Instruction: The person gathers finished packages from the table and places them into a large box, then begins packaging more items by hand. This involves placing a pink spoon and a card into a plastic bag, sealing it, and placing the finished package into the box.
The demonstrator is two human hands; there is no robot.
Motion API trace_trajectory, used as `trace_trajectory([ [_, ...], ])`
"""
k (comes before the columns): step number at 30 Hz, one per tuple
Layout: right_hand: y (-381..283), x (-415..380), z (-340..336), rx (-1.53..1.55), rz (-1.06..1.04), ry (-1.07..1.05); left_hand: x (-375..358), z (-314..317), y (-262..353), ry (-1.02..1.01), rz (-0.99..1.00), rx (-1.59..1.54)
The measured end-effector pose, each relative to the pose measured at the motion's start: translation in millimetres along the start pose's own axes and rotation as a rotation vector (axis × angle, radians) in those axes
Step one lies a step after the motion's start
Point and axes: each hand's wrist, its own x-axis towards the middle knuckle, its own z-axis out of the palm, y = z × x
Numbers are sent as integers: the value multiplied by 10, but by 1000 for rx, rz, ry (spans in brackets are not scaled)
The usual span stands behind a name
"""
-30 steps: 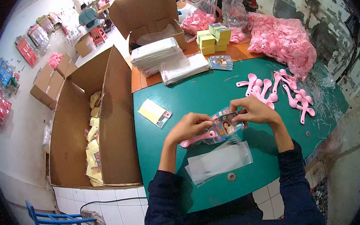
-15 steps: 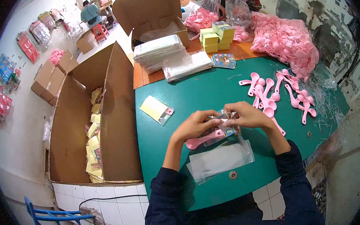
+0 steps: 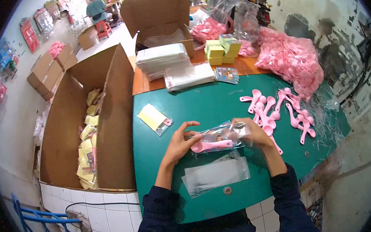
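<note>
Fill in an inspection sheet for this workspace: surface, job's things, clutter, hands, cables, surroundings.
Surface: green tabletop, scattered with plastic items.
Job's things: clear plastic bag with pink plastic spoon and colourful printed card; how far inside they sit is unclear. Flat clear plastic bags lie nearer the person.
Clutter: loose pink plastic spoons to the right; crumpled clear plastic film at the right edge.
Hands: left hand at the bag's left end; right hand at its right end, partly obscured by plastic.
Cables: thin black cable on the white-tiled floor.
Surroundings: tall brown cardboard box to the left; person in teal top in the background.
</note>
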Motion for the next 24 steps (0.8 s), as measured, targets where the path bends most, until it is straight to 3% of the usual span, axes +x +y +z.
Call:
trace_trajectory([
  [1, -52, -6, 57, 116, 30, -27, 3, -13, -1, 33, 6, -29],
  [2, -143, -77, 112, 58, 58, 97, 18, -5, -24, 62, 7, -57],
  [6, -45, 1, 28, -34, 49, 15, -20, 99, 46, 100, -5, -89],
  [13, 183, 95, 107, 112, 0, 228, -34, 0, 78, -60, -71, -213],
  [19, 107, 52, 52, -13, 90, 70, -30, -27, 28, -86, -94, -184],
  [20, 119, 29, 77, 130, 36, 92, -30, -19, 29, -99, -103, -158],
  [24, 161, 35, 40, 102, -18, 130, -23, 21, 19, -147, -119, -250],
])
